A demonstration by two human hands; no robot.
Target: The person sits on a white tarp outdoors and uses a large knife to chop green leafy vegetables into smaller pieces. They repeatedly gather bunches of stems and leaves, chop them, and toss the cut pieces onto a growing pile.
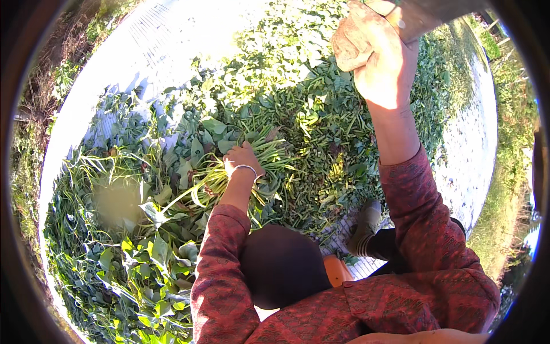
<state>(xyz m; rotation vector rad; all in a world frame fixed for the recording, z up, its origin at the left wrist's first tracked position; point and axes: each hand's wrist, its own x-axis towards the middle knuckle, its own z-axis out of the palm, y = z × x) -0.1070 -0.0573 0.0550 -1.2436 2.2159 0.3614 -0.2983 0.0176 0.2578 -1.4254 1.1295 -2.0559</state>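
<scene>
My left hand (243,162), with a bracelet at the wrist, grips a bundle of long green leafy stems (270,155) low over the pile of leaves, left of the middle. Raised high at the upper right is my right hand (374,56), its fingers closed on a tool. A broad, dark blade (447,9) extends from that fist to the top edge of the view; its handle is mostly hidden by the fingers. Below and right of the bundle lie short chopped green stem pieces (307,176).
Uncut leafy vines (142,258) heap up at the left. A pale woven sheet (464,167) lies under the greens. My knee (283,266), my sock-covered foot (365,223) and an orange plastic object (337,270) are close to the chopped pieces.
</scene>
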